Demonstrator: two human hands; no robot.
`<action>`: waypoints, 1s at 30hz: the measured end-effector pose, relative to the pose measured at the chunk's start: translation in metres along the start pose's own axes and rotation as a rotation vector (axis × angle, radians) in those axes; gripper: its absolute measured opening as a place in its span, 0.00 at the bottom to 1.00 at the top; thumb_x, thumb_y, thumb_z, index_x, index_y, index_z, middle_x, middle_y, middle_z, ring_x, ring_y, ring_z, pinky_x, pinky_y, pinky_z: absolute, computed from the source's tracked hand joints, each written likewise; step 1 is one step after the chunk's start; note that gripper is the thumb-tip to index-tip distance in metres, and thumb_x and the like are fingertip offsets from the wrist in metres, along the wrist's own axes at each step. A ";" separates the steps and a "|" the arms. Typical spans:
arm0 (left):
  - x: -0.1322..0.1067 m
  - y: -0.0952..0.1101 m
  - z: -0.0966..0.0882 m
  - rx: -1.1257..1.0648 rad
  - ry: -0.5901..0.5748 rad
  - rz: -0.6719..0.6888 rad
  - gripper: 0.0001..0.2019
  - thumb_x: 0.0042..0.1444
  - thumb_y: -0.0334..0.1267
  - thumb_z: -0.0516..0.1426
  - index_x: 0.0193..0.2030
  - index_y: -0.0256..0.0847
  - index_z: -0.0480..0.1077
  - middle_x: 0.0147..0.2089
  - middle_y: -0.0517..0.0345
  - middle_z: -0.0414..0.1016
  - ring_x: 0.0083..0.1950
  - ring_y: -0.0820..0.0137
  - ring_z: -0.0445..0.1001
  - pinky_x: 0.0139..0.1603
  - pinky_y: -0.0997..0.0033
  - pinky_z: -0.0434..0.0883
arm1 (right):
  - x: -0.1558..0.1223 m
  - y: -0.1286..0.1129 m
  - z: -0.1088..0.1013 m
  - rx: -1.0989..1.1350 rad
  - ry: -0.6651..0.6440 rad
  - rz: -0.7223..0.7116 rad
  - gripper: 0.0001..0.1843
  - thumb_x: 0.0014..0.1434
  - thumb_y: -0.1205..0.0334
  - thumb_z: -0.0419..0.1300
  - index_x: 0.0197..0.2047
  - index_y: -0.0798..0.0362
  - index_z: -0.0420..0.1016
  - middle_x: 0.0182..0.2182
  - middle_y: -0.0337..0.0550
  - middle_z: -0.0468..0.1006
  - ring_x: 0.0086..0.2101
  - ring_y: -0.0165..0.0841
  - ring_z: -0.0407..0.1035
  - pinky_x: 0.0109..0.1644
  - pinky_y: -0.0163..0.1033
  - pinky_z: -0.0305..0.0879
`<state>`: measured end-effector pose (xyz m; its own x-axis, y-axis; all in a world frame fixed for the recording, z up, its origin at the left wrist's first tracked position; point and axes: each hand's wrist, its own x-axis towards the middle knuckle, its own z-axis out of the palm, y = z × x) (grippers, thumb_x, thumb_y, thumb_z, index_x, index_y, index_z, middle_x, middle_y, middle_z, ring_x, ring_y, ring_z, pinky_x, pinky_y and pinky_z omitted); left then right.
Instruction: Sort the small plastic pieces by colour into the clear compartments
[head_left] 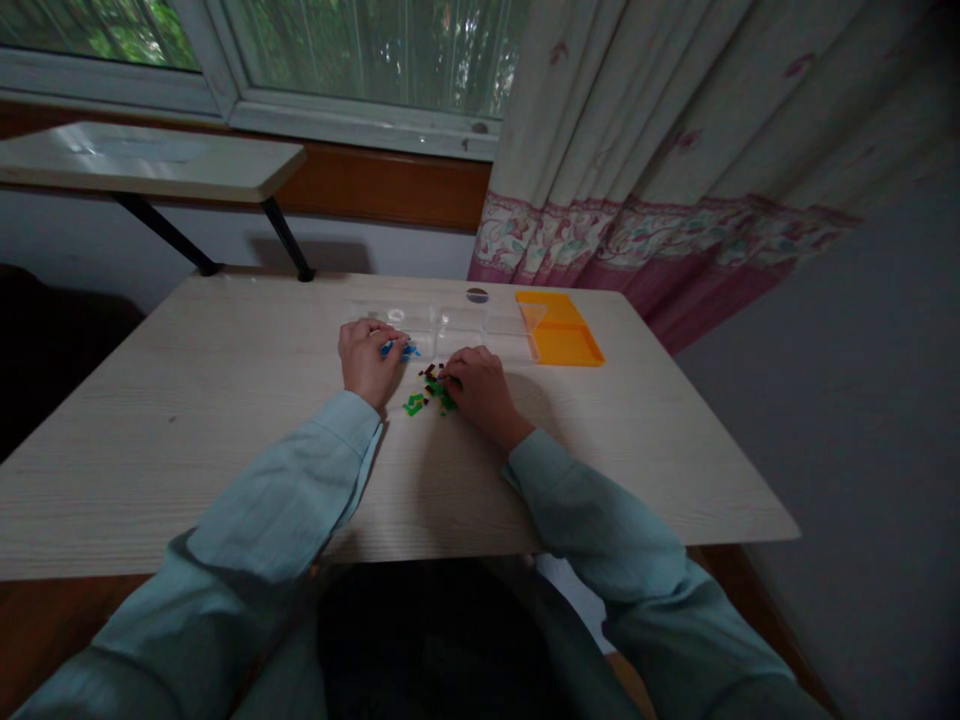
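Observation:
My left hand (369, 362) reaches over the near left part of a clear plastic divided tray (459, 318), its fingers bent and the thumb and fingertips drawn together. Small blue pieces (409, 350) lie right at those fingertips. Whether one is pinched there is too small to tell. Just in front of the tray, a loose pile of tiny green, dark brown and yellow building-brick-like pieces (414, 404) is spread on the table. My right hand (480, 390) rests at the right side of this pile with curled fingers closed among the pieces; what they hold is hidden.
An orange tray or lid (566, 335) lies at the back right, partly under the clear tray's end. A dark round disc (477, 295) is near the back edge of the pale wooden table (247, 450). A raised shelf (225, 165) stands at the back left, beside the window and curtain (600, 150).

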<state>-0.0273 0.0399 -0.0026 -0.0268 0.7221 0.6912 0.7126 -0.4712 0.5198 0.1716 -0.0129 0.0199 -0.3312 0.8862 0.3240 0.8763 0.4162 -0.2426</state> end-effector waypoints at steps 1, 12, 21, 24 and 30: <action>0.000 0.000 0.000 -0.002 0.003 0.005 0.06 0.57 0.41 0.59 0.35 0.45 0.77 0.41 0.51 0.72 0.50 0.57 0.64 0.54 0.47 0.62 | 0.000 0.001 0.001 0.007 0.004 0.000 0.07 0.59 0.64 0.60 0.38 0.49 0.80 0.42 0.46 0.75 0.45 0.40 0.61 0.47 0.44 0.55; -0.001 -0.001 0.002 0.008 0.012 0.019 0.08 0.59 0.41 0.57 0.37 0.45 0.78 0.40 0.52 0.72 0.48 0.59 0.65 0.52 0.51 0.63 | 0.002 0.008 0.005 0.102 0.047 0.054 0.06 0.59 0.65 0.60 0.34 0.51 0.80 0.39 0.44 0.77 0.44 0.39 0.63 0.47 0.43 0.55; -0.003 0.011 0.000 -0.069 -0.181 0.176 0.10 0.61 0.42 0.55 0.40 0.44 0.78 0.41 0.54 0.73 0.48 0.63 0.66 0.53 0.57 0.64 | 0.006 0.018 0.010 0.257 0.111 0.073 0.05 0.58 0.66 0.61 0.35 0.52 0.80 0.37 0.44 0.79 0.43 0.36 0.67 0.51 0.44 0.58; -0.004 0.016 -0.001 -0.101 -0.293 0.239 0.10 0.61 0.42 0.56 0.42 0.45 0.78 0.42 0.54 0.73 0.49 0.64 0.66 0.54 0.58 0.64 | 0.009 0.021 0.013 0.395 0.201 0.067 0.04 0.57 0.65 0.62 0.33 0.52 0.79 0.34 0.44 0.79 0.41 0.36 0.70 0.52 0.44 0.60; -0.006 0.020 -0.002 -0.143 -0.396 0.336 0.10 0.59 0.42 0.58 0.45 0.45 0.76 0.43 0.54 0.73 0.49 0.64 0.66 0.53 0.58 0.64 | 0.010 0.021 0.010 0.658 0.224 0.081 0.06 0.58 0.59 0.61 0.34 0.50 0.79 0.36 0.43 0.80 0.41 0.35 0.72 0.50 0.41 0.65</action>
<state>-0.0140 0.0253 0.0047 0.4721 0.6427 0.6034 0.5332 -0.7532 0.3852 0.1835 0.0065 0.0089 -0.1319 0.8859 0.4447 0.4777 0.4499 -0.7546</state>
